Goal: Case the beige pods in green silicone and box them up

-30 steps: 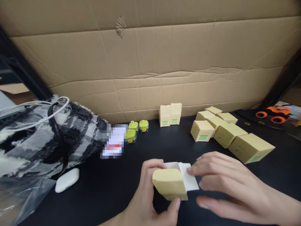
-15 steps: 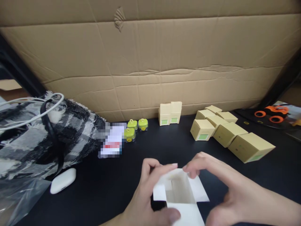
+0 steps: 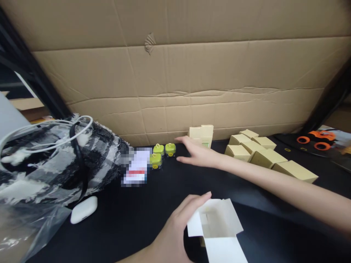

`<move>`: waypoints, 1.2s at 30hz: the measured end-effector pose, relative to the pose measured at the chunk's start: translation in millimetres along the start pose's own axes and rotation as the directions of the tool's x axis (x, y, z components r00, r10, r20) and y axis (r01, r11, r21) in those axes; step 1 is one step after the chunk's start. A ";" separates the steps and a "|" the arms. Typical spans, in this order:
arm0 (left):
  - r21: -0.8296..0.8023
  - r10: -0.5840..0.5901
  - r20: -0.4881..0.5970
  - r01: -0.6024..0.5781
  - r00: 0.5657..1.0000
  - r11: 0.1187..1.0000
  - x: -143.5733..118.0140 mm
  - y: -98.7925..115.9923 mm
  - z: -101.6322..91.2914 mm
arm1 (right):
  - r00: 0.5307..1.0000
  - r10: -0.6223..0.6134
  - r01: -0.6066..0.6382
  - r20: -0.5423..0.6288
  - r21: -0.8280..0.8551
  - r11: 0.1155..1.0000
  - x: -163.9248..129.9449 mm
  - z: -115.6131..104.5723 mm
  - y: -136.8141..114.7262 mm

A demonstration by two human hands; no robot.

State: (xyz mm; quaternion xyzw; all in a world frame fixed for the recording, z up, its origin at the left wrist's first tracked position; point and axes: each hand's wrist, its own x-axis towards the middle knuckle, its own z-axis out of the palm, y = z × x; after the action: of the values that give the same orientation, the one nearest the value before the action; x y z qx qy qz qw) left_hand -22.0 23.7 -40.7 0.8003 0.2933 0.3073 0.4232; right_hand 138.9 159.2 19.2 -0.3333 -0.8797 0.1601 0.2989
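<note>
A small cardboard box with white inner flaps stands open at the bottom, its inside facing up. My left hand curves round its left side, fingers at the back flap; the thumb is out of sight. Stretched out over the table, my right hand has its fingers apart and holds nothing. Just left of its fingertips sit three little clear cases with lime-green lids, the nearest to it being a green-lidded case. Behind this hand, two flat upright cream cartons lean near the cardboard wall, partly covered.
Several closed cream boxes stand at the right, partly behind my right forearm. An orange-wheeled toy car is farther right. On the left lie a white earbud case, a shaggy black-and-grey fabric with a white cable, and a blurred-out card.
My right hand has left the open box and reached forward and left, near the green-lidded cases. My left hand stays at the box. The view has tilted slightly.
</note>
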 end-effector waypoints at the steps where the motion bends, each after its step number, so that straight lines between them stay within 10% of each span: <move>1: 0.008 -0.009 0.004 0.009 1.000 1.000 -0.2 0.3 0.1 | 1.000 0.002 -0.002 -0.002 -0.023 1.000 15.5 8.9 5.3; 9: 0.016 -0.133 -0.047 0.134 0.990 0.991 -2.3 9.8 4.7 | 0.995 0.083 -0.080 0.055 -0.041 0.996 32.3 38.5 25.6; 20: -0.149 -0.199 -0.049 0.190 0.979 0.971 -8.5 -1.0 8.5 | 0.985 0.048 -0.013 -0.164 0.209 0.978 -91.9 -39.5 -33.6; 36: -0.192 -0.054 -0.076 0.038 0.996 0.981 -4.6 -7.4 11.3 | 0.979 -0.100 0.105 0.177 -0.018 0.994 -127.4 -28.0 -68.9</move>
State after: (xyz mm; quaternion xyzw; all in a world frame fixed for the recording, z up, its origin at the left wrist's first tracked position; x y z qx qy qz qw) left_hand -18.2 18.2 -53.2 0.7362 0.2980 0.3563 0.4923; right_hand 199.1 24.6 20.4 -0.2761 -0.9209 0.1612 0.2232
